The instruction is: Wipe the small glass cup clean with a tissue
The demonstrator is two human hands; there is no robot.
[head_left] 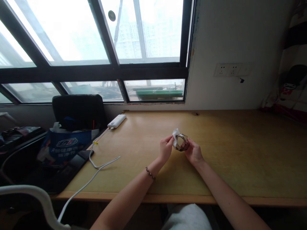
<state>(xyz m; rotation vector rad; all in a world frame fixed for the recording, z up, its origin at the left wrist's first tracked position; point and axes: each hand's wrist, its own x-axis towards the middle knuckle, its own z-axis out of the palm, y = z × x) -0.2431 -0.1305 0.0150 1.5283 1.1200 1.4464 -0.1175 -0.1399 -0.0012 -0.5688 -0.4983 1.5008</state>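
Note:
Over the middle of the desk, my left hand (167, 147) pinches a crumpled white tissue (176, 134). The tissue lies against the left side of a small round brown see-through vessel (186, 144) with a thick, faceted rim. My right hand (193, 152) is closed on the right side of that vessel, which is tilted so its wide opening faces me. Whether it is a cup or an ashtray I cannot tell. A braided bracelet (150, 173) is on my left wrist.
A white power bank (117, 121) lies at the desk's back left, with a white cable (103, 166) running off the front edge. Left of the wooden desk (240, 153) are a black chair (78, 107), a blue bag (64, 145) and a dark flat panel (72, 171). A white curved tube (31, 191) is nearby.

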